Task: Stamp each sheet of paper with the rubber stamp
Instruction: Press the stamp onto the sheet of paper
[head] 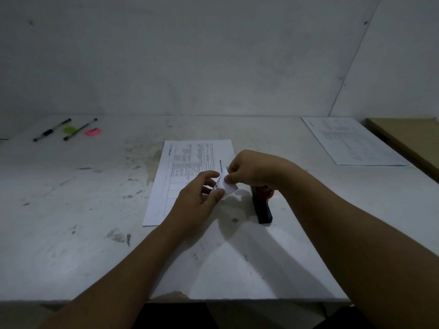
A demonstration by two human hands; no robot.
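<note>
Bare forearms reach over a scuffed white table [71, 198], the left hand [197, 198] and right hand [251, 169] both pinching a small white slip [225, 184] with dark print. Stamping looks not yet begun: the rubber stamp [262, 207], black base and reddish handle, stands ungripped beside the right wrist. A printed sheet [190, 157] lies beneath the hands, a second sheet [351, 141] far right. Next, likely, one hand must let go of the slip and take the stamp.

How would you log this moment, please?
left hand, right hand: pinch small white slip | rubber stamp: on table, unheld | centre sheet: below hands | second sheet: far right
</note>
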